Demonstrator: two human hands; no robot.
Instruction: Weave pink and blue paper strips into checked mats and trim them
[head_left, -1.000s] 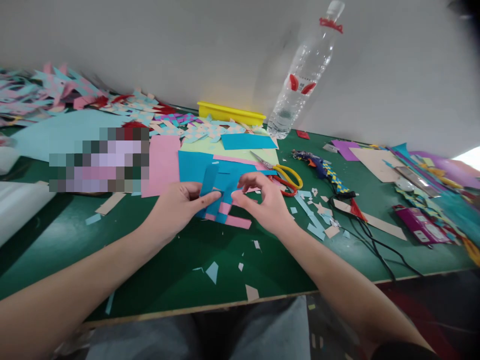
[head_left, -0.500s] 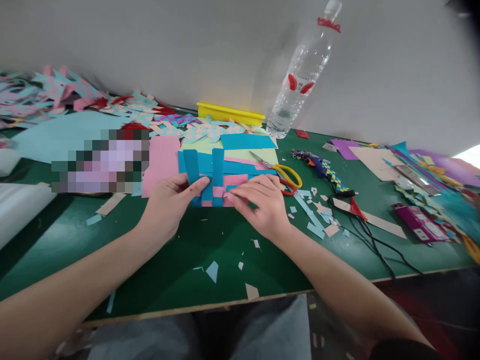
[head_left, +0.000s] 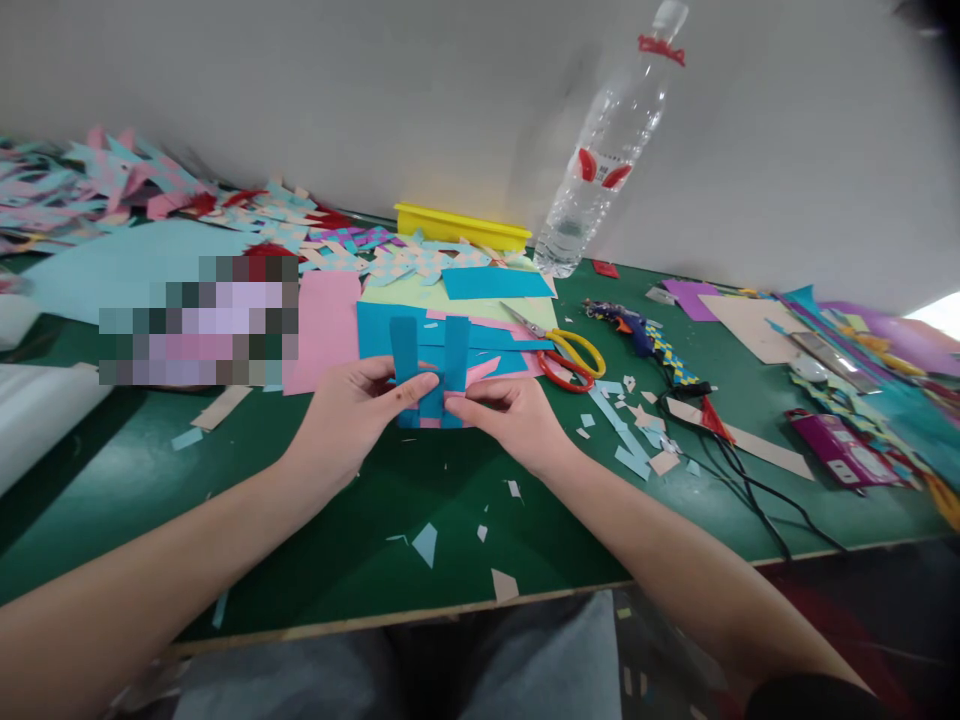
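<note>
A woven piece of blue and pink paper strips (head_left: 431,400) is held up between both hands over the green table. My left hand (head_left: 360,405) pinches its left part, thumb in front. My right hand (head_left: 514,415) pinches its right edge between thumb and fingers. Two blue strips stand upright above the fingers. Behind the weave lie blue paper (head_left: 375,330) and a pink sheet (head_left: 326,325). The back of the piece and some fingertips are hidden.
Scissors (head_left: 574,350) with yellow and red handles lie to the right. A plastic bottle (head_left: 600,160) and a yellow tray (head_left: 461,228) stand behind. Farther right are a glue gun (head_left: 637,333) with a black cord and a purple box (head_left: 844,447). Paper scraps (head_left: 425,543) lie in front.
Both hands and the woven piece have shifted slightly right and nearer to me. My right hand's fingers have closed in on the piece's right edge.
</note>
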